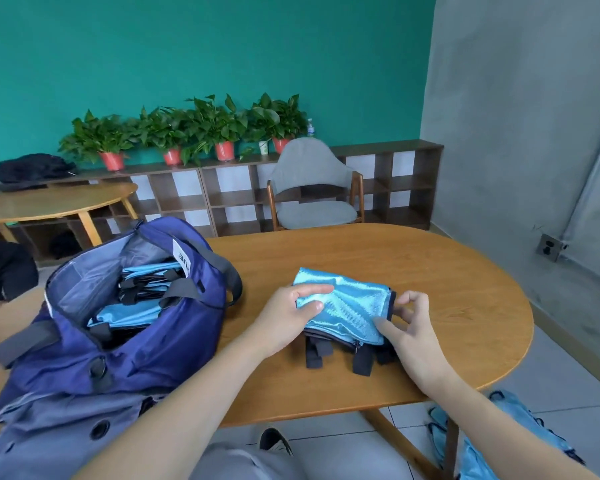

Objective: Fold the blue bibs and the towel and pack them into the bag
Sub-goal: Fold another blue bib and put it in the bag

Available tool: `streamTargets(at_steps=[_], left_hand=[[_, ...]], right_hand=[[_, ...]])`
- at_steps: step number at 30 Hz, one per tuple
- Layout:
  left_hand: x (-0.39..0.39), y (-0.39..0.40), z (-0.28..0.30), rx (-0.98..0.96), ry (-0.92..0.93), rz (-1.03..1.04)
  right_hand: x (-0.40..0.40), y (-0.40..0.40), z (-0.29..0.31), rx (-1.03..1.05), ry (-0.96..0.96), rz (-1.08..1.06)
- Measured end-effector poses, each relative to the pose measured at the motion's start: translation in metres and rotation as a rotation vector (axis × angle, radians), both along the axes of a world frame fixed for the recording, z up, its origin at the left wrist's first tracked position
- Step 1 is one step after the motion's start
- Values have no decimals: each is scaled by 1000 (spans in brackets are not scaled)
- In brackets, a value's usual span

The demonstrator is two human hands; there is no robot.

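Grey-trousered knees [257, 460] and a dark shoe [275, 441] sat closest to the lens, under the near edge of the wooden surface [430, 265].

On that surface lay a folded blue bib [352, 304], shiny mesh with dark trim, its black straps [340, 355] hanging toward the person. The left hand [288, 315] had its grip closed on the bib's left edge, thumb on top of the cloth and fingers curled beneath it. The right hand [407, 322] was at the bib's right corner; its thumb pressed on the blue cloth near the lower edge while the index and other fingers were bent loosely beside the dark-trimmed side, so its grip was partly open and whether it actually pinched the fabric could not be told.

Left of the bib, apart from it, stood a navy duffel bag [125, 344], its top gaping open. Inside were several folded blue bibs [136, 289] stacked with their black straps showing.

More blue bibs [520, 431] lay in a heap on the tiled floor to the person's right, beside the surface's leg.

Beyond the surface stood a grey chair [314, 188], a low cubby shelf [395, 188] carrying potted plants [201, 133], and a teal wall [187, 46].
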State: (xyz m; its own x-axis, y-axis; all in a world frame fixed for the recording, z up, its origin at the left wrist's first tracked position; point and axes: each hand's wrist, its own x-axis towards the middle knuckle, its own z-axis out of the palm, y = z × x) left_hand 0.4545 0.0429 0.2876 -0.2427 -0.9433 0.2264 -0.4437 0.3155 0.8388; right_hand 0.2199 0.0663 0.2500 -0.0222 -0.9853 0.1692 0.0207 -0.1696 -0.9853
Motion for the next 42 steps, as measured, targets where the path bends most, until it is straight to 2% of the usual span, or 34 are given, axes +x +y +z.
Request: streamTargets(at_steps=[3, 7, 12, 15, 20, 24, 30, 34, 38, 40, 42], left_hand=[[21, 11, 13, -39, -23, 48], [54, 31, 35, -84, -24, 113], [105, 57, 55, -155, 32, 247], [143, 71, 64, -194, 75, 361], [212, 90, 77, -212, 88, 576], [260, 88, 90, -159, 35, 628], [313, 54, 98, -23, -143, 650], [330, 21, 71, 79, -77, 644], [337, -2, 35, 261, -30, 597], [340, -7, 23, 348, -133, 542], [346, -10, 14, 348, -357, 495]], right_hand=[[23, 6, 7, -108, 112, 43], [61, 9, 30, -99, 74, 115], [115, 7, 56, -188, 234, 170], [156, 11, 74, -245, 253, 215], [231, 7, 94, -325, 338, 257], [290, -9, 103, -344, 421, 270], [362, -44, 108, -210, 436, 251], [387, -64, 91, -20, 408, 235], [391, -75, 67, 146, 475, 290], [389, -81, 60, 159, 533, 327], [386, -84, 58, 126, 634, 367]])
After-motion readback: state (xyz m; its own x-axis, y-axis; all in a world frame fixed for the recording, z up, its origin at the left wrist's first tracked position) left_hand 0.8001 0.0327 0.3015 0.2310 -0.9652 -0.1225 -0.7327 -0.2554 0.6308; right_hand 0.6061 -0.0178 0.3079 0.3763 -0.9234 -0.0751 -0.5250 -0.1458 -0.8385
